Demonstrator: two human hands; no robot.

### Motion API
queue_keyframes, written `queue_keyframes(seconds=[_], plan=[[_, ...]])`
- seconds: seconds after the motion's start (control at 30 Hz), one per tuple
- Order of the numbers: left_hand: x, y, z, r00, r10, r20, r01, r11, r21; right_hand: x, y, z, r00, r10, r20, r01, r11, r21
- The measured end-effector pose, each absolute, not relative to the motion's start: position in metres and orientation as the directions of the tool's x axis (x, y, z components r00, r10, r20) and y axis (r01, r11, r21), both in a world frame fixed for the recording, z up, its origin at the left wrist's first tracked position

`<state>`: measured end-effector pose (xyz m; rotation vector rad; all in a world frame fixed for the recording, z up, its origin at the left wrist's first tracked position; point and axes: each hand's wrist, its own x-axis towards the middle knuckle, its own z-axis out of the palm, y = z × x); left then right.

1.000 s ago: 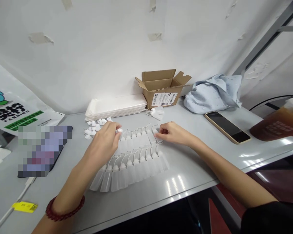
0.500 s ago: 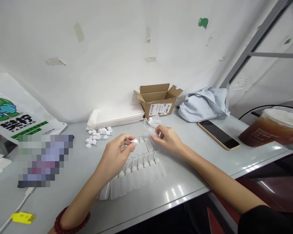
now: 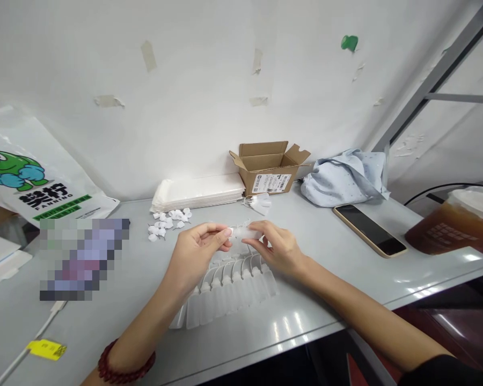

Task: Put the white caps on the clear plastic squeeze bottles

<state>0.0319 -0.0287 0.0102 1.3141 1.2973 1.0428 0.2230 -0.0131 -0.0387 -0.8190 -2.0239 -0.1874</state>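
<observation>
Head view: a translucent tube (image 3: 246, 233) is held in front of the cardboard box (image 3: 247, 180), the right hand (image 3: 280, 245) pinching its side while the left hand's (image 3: 195, 249) fingers pinch what seems a small white cap (image 3: 230, 231), mostly hidden. It should prove light, slick and slightly springy, best gripped gently mid-body. The box's label (image 3: 271, 183) is too small to read; left of the box, a bag (image 3: 58, 171) says "FANNING".
</observation>
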Motion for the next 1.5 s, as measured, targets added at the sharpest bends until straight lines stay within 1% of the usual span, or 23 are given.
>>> queue_keyframes(seconds=[0.13, 0.33, 0.4, 0.5, 0.6, 0.67, 0.8, 0.87, 0.93, 1.03, 1.13, 1.23, 1.3, 1.4, 1.5], plan=[[0.034, -0.031, 0.011, 0.096, 0.993, -0.071, 0.188, 0.052, 0.981, 0.222, -0.014, -0.038, -0.363, 0.423, 0.83, 0.586, 0.796, -0.15], [0.035, -0.034, 0.015, 0.154, 0.985, -0.077, 0.189, 0.047, 0.981, 0.224, -0.018, -0.034, -0.364, 0.41, 0.836, 0.581, 0.802, -0.14], [0.036, -0.035, 0.015, 0.149, 0.987, -0.063, 0.206, 0.032, 0.978, 0.224, -0.018, -0.033, -0.372, 0.402, 0.836, 0.581, 0.804, -0.127], [0.038, -0.037, 0.013, 0.111, 0.993, -0.028, 0.243, 0.0, 0.97, 0.225, -0.018, -0.034, -0.393, 0.373, 0.84, 0.603, 0.795, -0.071], [0.039, -0.038, 0.01, 0.1, 0.995, -0.002, 0.24, -0.022, 0.971, 0.226, -0.017, -0.035, -0.404, 0.354, 0.843, 0.618, 0.785, -0.034], [0.038, -0.038, 0.008, 0.116, 0.993, 0.022, 0.222, -0.047, 0.974, 0.226, -0.017, -0.035, -0.393, 0.365, 0.844, 0.609, 0.791, -0.058], [0.036, -0.037, 0.008, 0.124, 0.988, 0.091, 0.22, -0.117, 0.969, 0.225, -0.018, -0.034, -0.358, 0.412, 0.838, 0.577, 0.803, -0.148], [0.036, -0.037, 0.01, 0.133, 0.986, 0.101, 0.206, -0.127, 0.97, 0.225, -0.019, -0.033, -0.348, 0.426, 0.835, 0.565, 0.806, -0.176], [0.035, -0.037, 0.013, 0.144, 0.986, 0.085, 0.181, -0.111, 0.977, 0.225, -0.02, -0.031, -0.348, 0.424, 0.836, 0.559, 0.81, -0.178], [0.034, -0.036, 0.015, 0.127, 0.991, 0.042, 0.152, -0.061, 0.986, 0.225, -0.021, -0.03, -0.342, 0.393, 0.854, 0.564, 0.813, -0.148], [0.031, -0.034, 0.016, 0.128, 0.991, -0.038, 0.135, 0.021, 0.991, 0.225, -0.021, -0.03, -0.325, 0.351, 0.878, 0.563, 0.818, -0.118], [0.03, -0.034, 0.019, 0.259, 0.95, -0.174, 0.185, 0.128, 0.974, 0.225, -0.021, -0.03, -0.301, 0.298, 0.906, 0.549, 0.831, -0.091], [0.029, -0.035, 0.023, 0.344, 0.913, -0.22, 0.221, 0.149, 0.964, 0.225, -0.021, -0.029, -0.295, 0.261, 0.919, 0.538, 0.84, -0.066], [0.029, -0.037, 0.028, 0.396, 0.901, -0.175, 0.227, 0.088, 0.97, 0.225, -0.022, -0.026, -0.297, 0.206, 0.933, 0.538, 0.843, -0.015], [0.027, -0.039, 0.03, 0.4, 0.908, -0.123, 0.275, 0.009, 0.961, 0.227, -0.023, -0.022, -0.32, 0.183, 0.93, 0.537, 0.843, 0.019]])
